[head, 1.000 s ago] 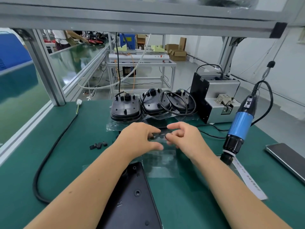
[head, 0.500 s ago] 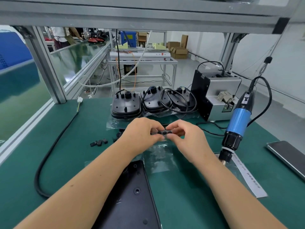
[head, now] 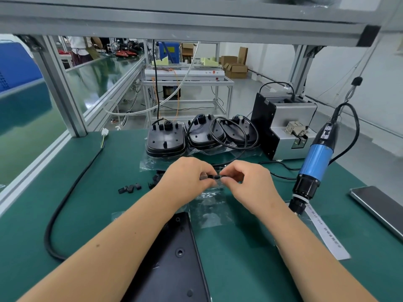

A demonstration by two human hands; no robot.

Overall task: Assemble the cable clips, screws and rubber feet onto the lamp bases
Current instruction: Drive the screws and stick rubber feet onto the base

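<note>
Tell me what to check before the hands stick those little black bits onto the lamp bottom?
1. Left hand and right hand both pinch the strip of black feet: ok.
2. One foot peeled free: cannot tell.
3. Lamp base lies flat near the arms: ok.
4. Spot for the foot uncovered: cannot tell, the left arm hides part.
5. Blue screwdriver hangs clear of the hands: ok.

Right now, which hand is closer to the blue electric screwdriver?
The right hand. The blue electric screwdriver hangs just off to its right side, while the left hand sits farther away, beyond the right one. Both hands pinch a small black strip between them.
</note>
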